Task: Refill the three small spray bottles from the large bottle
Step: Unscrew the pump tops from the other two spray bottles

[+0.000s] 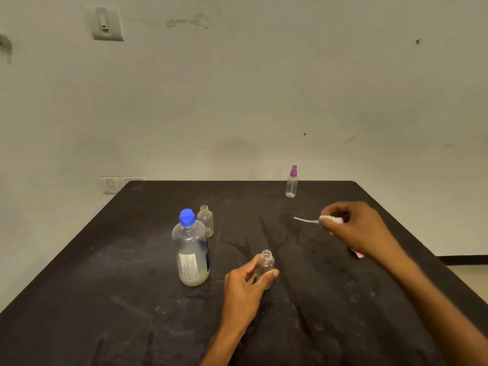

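The large bottle [191, 256] stands upright on the dark desk [105, 286], blue cap [187, 217] on, cloudy liquid inside. Just behind it I see an uncapped small bottle [206, 220]. My left hand [247, 286] pinches a second open bottle [266, 268] between thumb and fingers, near the large one. My right hand [356, 228] is curled round a removed spray top [327, 220], its thin tube pointing left above the desk. A third bottle with a purple sprayer [291, 182] stands well apart near the far edge.
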